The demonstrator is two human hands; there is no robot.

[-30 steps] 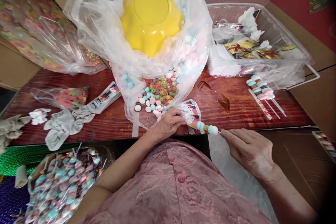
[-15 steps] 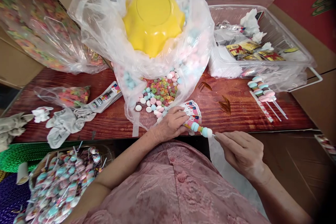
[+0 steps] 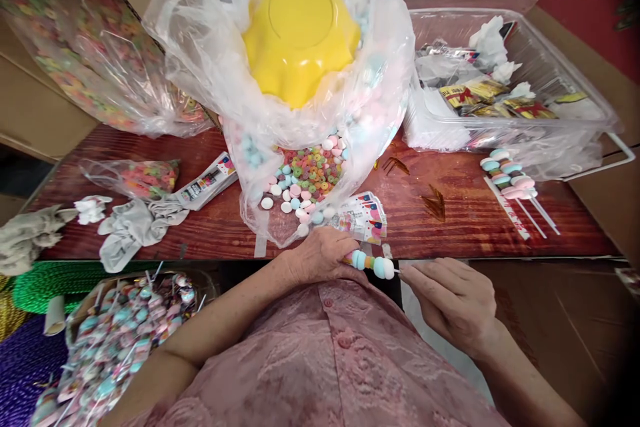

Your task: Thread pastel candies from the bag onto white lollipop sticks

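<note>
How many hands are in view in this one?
2: the left hand is at the candy end of the skewer, and the right hand pinches its stick at the other end. No others show.

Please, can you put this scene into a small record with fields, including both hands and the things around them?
Left hand: at one end of a candy skewer, grip partly hidden
Right hand: pinches the stick at the other end
Near the left hand: fanned printed cards
Plastic bag: loose candies at its opening
Yellow bowl: upside down, by the top of the bag
Right part of table: assembled skewers, clear bin
Below table, left: heap of candy sticks
</note>
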